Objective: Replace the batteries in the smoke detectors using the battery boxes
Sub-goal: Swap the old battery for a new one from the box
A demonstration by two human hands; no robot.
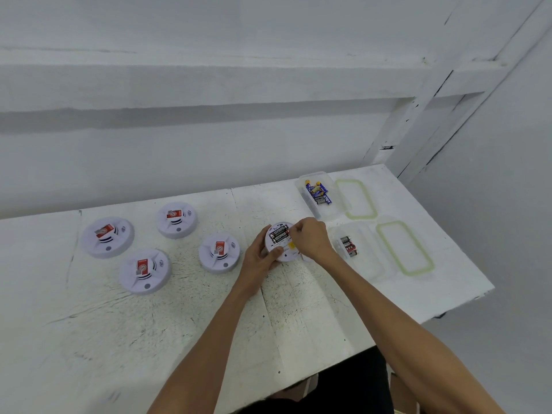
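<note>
Bare table [149, 339] is lying open in front; four detectors [219, 253] are crowding the left (loosely spaced), boxes [369, 264] and lids [403, 249] are blocking the right.

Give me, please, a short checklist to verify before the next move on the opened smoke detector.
1. Steady hold on the opened detector: ok, the left hand grips its rim.
2. Hold on the batteries in it: ok, the right hand pinches at their right end.
3. Polarity of these batteries: cannot tell, too small.
4. Compartment full: cannot tell, the right hand covers part.
5. Lid off the near box, black-and-red batteries inside: ok.
6. Lid off the far box, blue-and-yellow batteries inside: ok.
</note>
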